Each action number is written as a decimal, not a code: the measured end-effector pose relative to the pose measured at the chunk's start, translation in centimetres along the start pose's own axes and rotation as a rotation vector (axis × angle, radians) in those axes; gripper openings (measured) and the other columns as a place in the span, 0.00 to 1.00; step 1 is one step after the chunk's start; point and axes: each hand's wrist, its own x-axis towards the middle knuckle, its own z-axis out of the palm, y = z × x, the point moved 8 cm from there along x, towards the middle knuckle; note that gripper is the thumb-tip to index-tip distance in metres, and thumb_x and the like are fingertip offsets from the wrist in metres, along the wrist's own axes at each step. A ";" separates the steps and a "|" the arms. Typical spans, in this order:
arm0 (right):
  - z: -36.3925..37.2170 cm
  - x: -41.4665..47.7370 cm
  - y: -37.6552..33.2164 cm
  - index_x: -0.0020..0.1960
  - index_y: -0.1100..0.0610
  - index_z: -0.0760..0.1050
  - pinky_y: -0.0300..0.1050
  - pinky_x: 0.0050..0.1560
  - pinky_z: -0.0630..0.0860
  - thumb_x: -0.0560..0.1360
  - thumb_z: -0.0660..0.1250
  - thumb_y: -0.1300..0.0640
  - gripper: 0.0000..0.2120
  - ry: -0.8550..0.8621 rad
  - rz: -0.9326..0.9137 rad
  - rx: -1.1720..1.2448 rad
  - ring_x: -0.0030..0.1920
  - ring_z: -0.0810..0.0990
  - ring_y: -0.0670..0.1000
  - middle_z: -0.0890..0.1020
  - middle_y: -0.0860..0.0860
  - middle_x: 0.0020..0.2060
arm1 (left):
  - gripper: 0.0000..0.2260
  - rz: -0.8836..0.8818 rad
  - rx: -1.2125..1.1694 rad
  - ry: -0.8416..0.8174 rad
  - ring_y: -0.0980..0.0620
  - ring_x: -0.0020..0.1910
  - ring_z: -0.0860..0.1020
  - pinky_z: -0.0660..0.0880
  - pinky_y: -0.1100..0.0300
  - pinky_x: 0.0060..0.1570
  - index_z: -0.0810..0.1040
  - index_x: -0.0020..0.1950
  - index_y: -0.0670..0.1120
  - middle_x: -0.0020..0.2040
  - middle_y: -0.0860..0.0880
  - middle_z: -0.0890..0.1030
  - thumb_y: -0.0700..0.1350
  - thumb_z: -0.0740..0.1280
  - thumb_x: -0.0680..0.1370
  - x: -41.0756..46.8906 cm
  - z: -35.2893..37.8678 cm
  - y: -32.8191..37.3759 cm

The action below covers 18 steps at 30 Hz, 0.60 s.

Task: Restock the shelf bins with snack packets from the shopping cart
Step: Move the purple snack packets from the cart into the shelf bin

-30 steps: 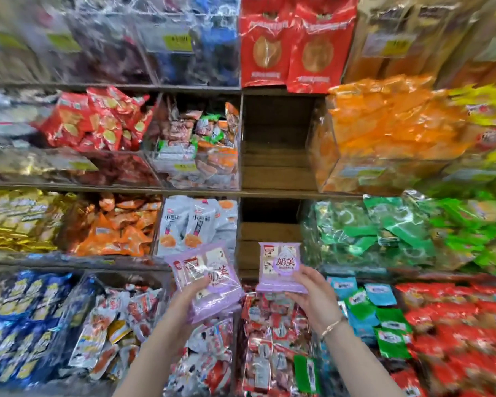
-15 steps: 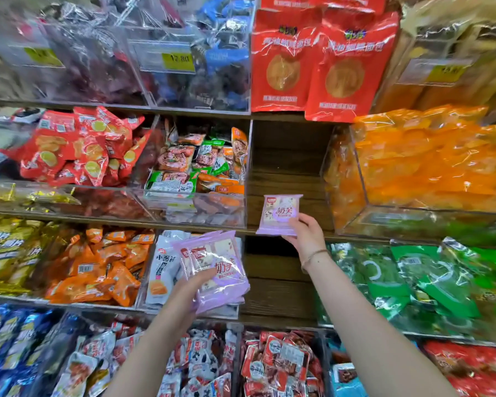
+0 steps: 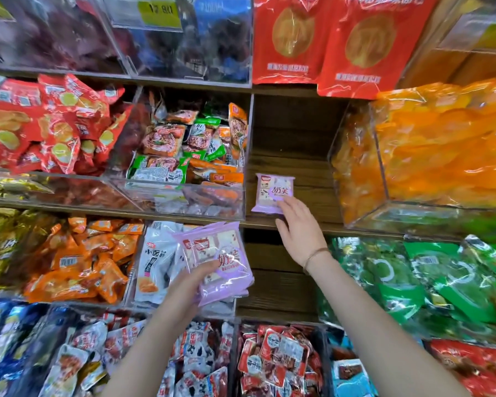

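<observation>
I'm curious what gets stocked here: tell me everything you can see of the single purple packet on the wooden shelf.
The purple packet is a small, flat, roughly square pouch of glossy lilac plastic with crimped ends, a red logo at its top left, dark pink characters and a pale picture. It lies face up, alone on the wooden shelf. The right hand touches its lower right corner with straight fingertips. It matches the stack of packets held in the left hand.

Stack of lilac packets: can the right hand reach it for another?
Probably yes. The right hand, touching the single lilac packet on the wooden shelf, is just above the stack of lilac packets the left hand holds; nothing lies between them.
</observation>
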 end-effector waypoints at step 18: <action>0.3 10.9 0.8 0.71 0.56 0.64 0.49 0.74 0.56 0.75 0.63 0.56 0.25 -0.037 0.084 0.114 0.74 0.57 0.54 0.63 0.54 0.73 | 0.25 0.004 -0.085 0.030 0.60 0.54 0.81 0.77 0.61 0.51 0.79 0.56 0.50 0.52 0.57 0.84 0.51 0.77 0.60 1.5 1.8 0.6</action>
